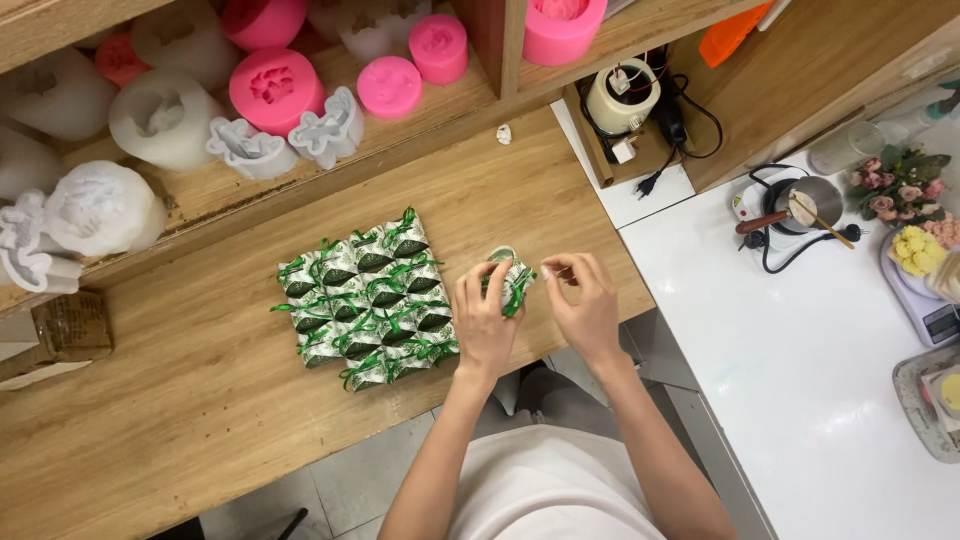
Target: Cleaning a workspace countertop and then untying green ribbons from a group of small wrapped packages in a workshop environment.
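My left hand (pixel 486 322) grips a small white pouch with a green leaf print (pixel 507 275) over the wooden table (pixel 200 390). My right hand (pixel 583 300) pinches the green ribbon (pixel 530 277) at the pouch's right side. To the left of my hands, several matching tied pouches (pixel 365 298) lie packed together in rows on the table.
Pink (pixel 273 90) and white (pixel 160 118) silicone moulds fill the shelf behind the table. A brown packet (pixel 70 328) lies at the left. On the white counter (pixel 800 380) to the right are a small pot (pixel 812 205), flower shapes (pixel 905 190) and a scale (pixel 935 315).
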